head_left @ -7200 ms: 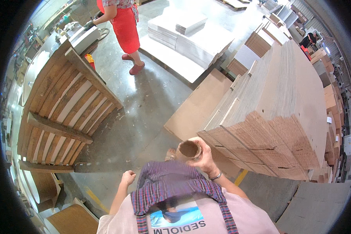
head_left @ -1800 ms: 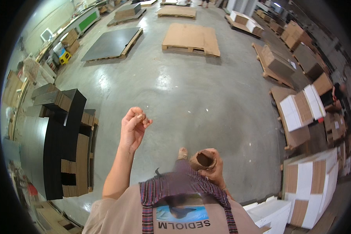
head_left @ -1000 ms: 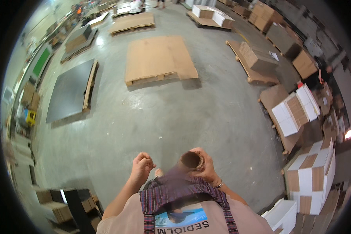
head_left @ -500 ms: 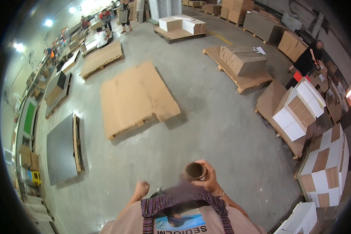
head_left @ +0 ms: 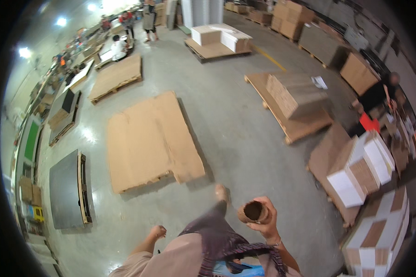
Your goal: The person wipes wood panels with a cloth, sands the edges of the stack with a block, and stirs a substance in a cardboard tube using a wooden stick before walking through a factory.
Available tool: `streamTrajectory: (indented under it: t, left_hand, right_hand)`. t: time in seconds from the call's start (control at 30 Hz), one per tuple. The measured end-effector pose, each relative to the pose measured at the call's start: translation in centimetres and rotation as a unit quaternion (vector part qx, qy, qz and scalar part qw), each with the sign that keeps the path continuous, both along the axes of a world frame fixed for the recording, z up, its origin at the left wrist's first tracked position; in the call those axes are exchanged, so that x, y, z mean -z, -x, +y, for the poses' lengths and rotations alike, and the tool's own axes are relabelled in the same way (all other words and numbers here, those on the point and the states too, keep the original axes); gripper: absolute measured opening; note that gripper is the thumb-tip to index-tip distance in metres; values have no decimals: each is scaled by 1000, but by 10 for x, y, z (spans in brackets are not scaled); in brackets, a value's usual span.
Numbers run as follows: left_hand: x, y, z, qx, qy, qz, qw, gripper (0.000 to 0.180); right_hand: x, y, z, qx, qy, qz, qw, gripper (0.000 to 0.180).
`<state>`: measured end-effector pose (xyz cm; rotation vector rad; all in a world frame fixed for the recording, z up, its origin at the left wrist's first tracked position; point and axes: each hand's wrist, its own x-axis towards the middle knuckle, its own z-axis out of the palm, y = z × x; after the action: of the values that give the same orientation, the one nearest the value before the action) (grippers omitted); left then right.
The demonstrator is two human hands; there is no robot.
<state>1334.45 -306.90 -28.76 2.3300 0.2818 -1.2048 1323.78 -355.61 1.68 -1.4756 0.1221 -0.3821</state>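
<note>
My right hand [head_left: 269,220] is wrapped round a brown hollow roll [head_left: 246,214], like a short cardboard tube, with its dark open end turned up. It is held in front of my body, above the floor. At the left of my body hangs my left hand [head_left: 158,231], fingers curled in, with nothing visible in them. A low pallet covered by brown cardboard sheets [head_left: 143,138] lies ahead, beyond both hands. My foot [head_left: 222,192] is stepping forward near its closest corner.
A dark-topped pallet [head_left: 67,194] lies to the left. White and brown box stacks [head_left: 376,235] line the right side, with a pallet of brown stacked board [head_left: 296,97] farther off. A person in dark clothes [head_left: 374,94] is at the far right; other people [head_left: 149,21] are at the back.
I have walked forward, and the cardboard-covered pallet is closer. My right hand has moved right with the roll. A foot has come into view in front.
</note>
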Motion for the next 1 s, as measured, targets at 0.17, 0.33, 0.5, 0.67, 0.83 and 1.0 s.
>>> streamTrajectory:
  t: [0.17, 0.33, 0.5, 0.67, 0.83, 1.0]
  left_hand:
    - [32, -128, -119, 207, -9, 17, 978, 19]
    - [94, -306, -223, 355, 16, -313, 881, 24]
    - [-39, -440, -479, 267, 181, -254, 912, 27]
    - [-68, -531, -549, 237, 205, -220, 924, 28]
    - [-10, -564, -475, 89, -13, -81, 993, 33]
    - [2, -583, -411, -147, -40, -40, 988, 26]
  right_hand:
    - [-18, -124, -89, -1, -14, 18, 1000, 59]
    - [-38, -244, -173, -46, -16, 4, 999, 59]
    - [-5, -350, -259, -6, -37, 22, 999, 59]
    - [16, -484, -339, -23, -55, 28, 998, 58]
    - [-18, -631, -404, -103, -20, 61, 993, 61]
    - [-21, -792, -448, -175, -6, 27, 984, 61]
